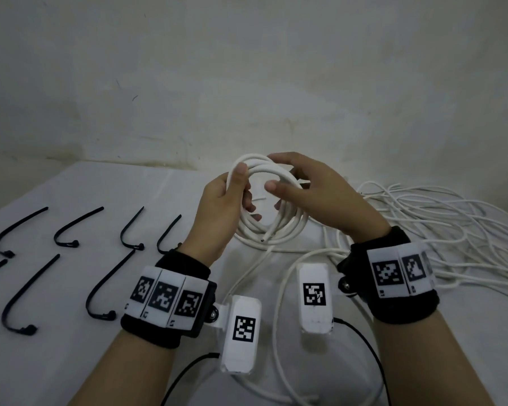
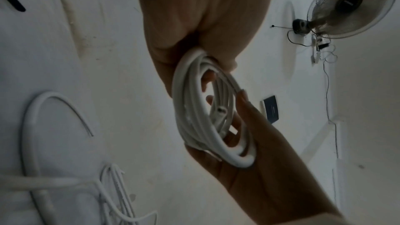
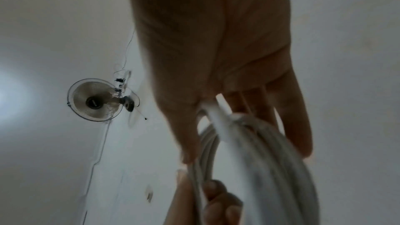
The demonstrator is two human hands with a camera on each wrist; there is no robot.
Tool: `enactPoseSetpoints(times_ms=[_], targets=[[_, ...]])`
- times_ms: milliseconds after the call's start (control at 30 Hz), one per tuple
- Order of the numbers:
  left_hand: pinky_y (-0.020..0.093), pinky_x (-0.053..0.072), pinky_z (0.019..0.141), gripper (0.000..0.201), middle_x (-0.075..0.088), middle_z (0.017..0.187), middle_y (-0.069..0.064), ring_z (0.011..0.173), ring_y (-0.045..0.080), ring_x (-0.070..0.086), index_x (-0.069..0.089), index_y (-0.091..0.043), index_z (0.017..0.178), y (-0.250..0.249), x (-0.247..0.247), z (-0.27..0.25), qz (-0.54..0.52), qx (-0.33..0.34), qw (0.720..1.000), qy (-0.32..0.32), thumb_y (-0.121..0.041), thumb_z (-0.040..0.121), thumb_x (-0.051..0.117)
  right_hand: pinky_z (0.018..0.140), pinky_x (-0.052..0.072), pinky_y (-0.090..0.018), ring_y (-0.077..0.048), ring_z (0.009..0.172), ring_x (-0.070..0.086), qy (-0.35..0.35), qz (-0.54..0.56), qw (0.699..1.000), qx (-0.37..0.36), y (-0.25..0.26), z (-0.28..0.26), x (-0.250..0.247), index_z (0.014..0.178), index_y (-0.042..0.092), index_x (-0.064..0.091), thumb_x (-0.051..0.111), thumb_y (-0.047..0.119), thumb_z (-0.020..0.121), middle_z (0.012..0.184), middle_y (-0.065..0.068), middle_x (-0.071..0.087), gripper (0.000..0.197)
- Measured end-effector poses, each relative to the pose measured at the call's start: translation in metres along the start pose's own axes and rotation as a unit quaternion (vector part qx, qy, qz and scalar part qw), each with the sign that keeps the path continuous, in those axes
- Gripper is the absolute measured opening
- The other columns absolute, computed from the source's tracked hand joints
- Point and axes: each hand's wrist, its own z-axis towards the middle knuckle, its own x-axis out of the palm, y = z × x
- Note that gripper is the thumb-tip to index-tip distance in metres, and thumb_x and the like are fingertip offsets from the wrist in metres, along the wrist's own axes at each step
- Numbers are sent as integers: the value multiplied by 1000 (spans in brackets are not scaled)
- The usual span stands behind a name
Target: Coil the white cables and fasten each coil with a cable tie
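Wrist cameras (image 1: 241, 335) foremost; one white coil (image 1: 272, 200) is gripped by left hand (image 1: 220, 209) and right hand (image 1: 317, 194), untied; black ties (image 1: 77, 227) untouched, loose cable pile (image 1: 440, 227) left on desk (image 1: 56, 361).

**Ties to the left, loose cable to the right**

From the raised hands, black cable ties (image 1: 71, 250) litter the table (image 1: 56, 361) at 8 to 9 o'clock. A loose cable tangle (image 1: 440, 230) crowds 3 o'clock. Bare table lies toward 12, up to the wall (image 1: 247, 83).
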Motion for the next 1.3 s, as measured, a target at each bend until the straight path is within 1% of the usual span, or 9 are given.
enactPoseSetpoints(times_ms=[100,233,433,500,600,733,833,933,1300], targets=[[28,52,57,43,52,57,-4,53,14,56,51,-13,73,3,-2,1,73,32,997,2,-45,97,36,72,53,-26,-14,80,68,-1,-29,1000,2,6,1,-3,118,30,57,61,40,89,87,7,65,31],[21,48,56,42,54,59,-4,52,8,58,51,-14,74,6,0,2,101,48,994,9,-49,92,36,62,54,-24,-21,79,71,92,-29,993,60,13,8,-18,118,32,53,58,40,90,95,-16,68,30],[19,46,57,37,55,66,-2,57,8,55,54,-7,92,10,11,-5,139,96,985,24,-41,95,40,76,55,-41,-29,96,64,207,-12,959,191,11,28,-34,114,29,53,62,13,91,109,-20,66,30],[16,45,57,34,55,66,-2,57,6,54,53,-9,90,12,12,-7,143,95,985,21,-40,96,41,87,50,-50,-32,97,61,185,6,960,211,6,31,-28,103,30,58,59,4,89,103,-19,65,29],[12,43,53,31,53,62,-4,50,0,52,51,-18,78,14,7,-3,150,91,984,17,-39,98,40,79,46,-41,-27,91,61,140,46,966,213,0,26,-15,94,27,61,52,-2,88,88,-10,66,31],[23,46,54,40,53,51,-6,48,9,56,54,-17,71,11,-5,2,115,41,992,14,-44,96,39,77,55,-34,-21,77,65,60,184,974,120,-11,17,7,109,10,63,56,3,93,91,-12,63,19],[20,44,49,43,51,45,-8,43,10,54,61,-13,75,5,-18,8,89,23,995,25,-46,94,41,73,57,-44,-19,67,62,21,206,978,26,-17,10,23,120,20,62,62,22,88,78,-2,62,32],[17,42,45,45,50,44,-7,40,9,53,66,-8,87,3,-24,9,72,15,996,50,-47,88,44,61,54,-35,-16,62,62,-21,195,981,-11,-23,7,35,121,21,62,60,37,80,69,7,61,44],[27,57,64,18,68,72,-2,66,12,68,60,-19,99,8,-27,4,87,-66,982,154,-14,84,69,57,55,-41,-17,47,56,-132,251,959,2,-32,-1,42,115,11,66,62,39,77,73,-2,56,47]])
